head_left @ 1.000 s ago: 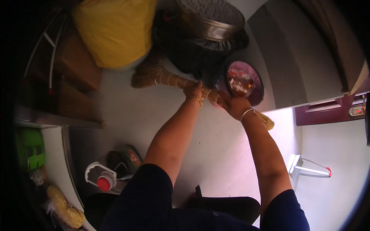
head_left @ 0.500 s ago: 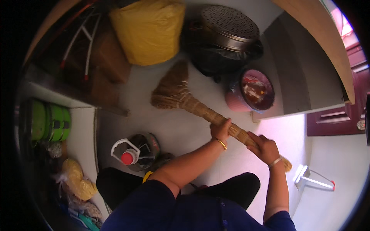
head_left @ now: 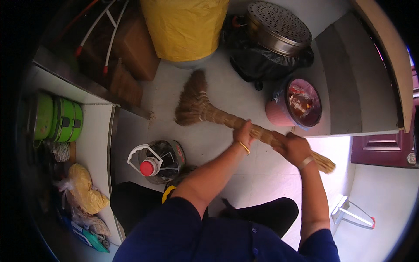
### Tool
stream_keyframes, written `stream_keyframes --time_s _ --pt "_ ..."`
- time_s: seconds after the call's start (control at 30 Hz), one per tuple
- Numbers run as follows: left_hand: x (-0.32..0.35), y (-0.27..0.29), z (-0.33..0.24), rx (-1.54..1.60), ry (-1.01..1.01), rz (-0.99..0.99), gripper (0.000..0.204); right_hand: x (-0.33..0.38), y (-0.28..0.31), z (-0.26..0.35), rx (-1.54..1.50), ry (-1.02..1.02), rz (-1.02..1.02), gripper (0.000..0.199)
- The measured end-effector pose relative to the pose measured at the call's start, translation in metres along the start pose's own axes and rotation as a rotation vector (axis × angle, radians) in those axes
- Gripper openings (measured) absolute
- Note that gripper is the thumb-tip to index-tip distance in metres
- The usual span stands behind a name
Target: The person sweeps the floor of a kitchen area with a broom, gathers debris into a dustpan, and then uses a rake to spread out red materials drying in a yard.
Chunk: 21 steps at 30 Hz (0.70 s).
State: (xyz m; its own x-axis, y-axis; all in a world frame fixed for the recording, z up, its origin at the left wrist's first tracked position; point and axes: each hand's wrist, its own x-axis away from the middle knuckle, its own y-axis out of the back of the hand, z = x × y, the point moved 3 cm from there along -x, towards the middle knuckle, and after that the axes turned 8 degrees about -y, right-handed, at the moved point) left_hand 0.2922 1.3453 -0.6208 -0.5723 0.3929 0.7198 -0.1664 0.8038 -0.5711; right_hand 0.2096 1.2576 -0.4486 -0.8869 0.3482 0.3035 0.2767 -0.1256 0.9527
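A straw hand broom [head_left: 205,109] lies slanted over the pale floor, bristle head to the upper left, bound handle running down to the right. My left hand [head_left: 243,134] grips the handle near its middle and wears a gold bangle. My right hand [head_left: 293,148] grips the handle further toward its end, with a bangle on the wrist. The handle's tip sticks out past my right hand. The bristles rest on or just above the floor near a yellow sack [head_left: 185,28].
A pink bin [head_left: 276,114] with waste stands right of the broom. Behind it a perforated metal pot [head_left: 277,28] sits on black bags. A large oil jug [head_left: 157,159] with a red cap stands at left. Green containers [head_left: 54,122] sit on a counter. A dark red door [head_left: 382,150] is at right.
The view has swung so that the broom sits lower and nearer the centre. Both hands hold the handle and have drawn the bristle head back from the pots toward the open floor.
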Motion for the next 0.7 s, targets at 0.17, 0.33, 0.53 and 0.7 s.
stream_keyframes --time_s 0.17,0.33,0.53,0.7 --pt "-0.015 0.024 -0.061 0.01 -0.24 -0.049 0.036 -0.021 0.009 0.045 -0.054 0.083 -0.049 0.034" --pt "-0.061 0.082 -0.111 -0.102 -0.224 -0.325 0.026 -0.081 -0.086 0.093 -0.164 0.169 -0.073 0.04" --pt "-0.032 0.04 0.11 -0.311 0.144 0.1 0.032 0.067 -0.067 -0.02 0.005 -0.249 0.281 0.054" --pt "0.133 -0.023 0.131 -0.445 0.499 0.396 0.039 0.204 0.004 -0.05 -0.084 -0.528 0.287 0.053"
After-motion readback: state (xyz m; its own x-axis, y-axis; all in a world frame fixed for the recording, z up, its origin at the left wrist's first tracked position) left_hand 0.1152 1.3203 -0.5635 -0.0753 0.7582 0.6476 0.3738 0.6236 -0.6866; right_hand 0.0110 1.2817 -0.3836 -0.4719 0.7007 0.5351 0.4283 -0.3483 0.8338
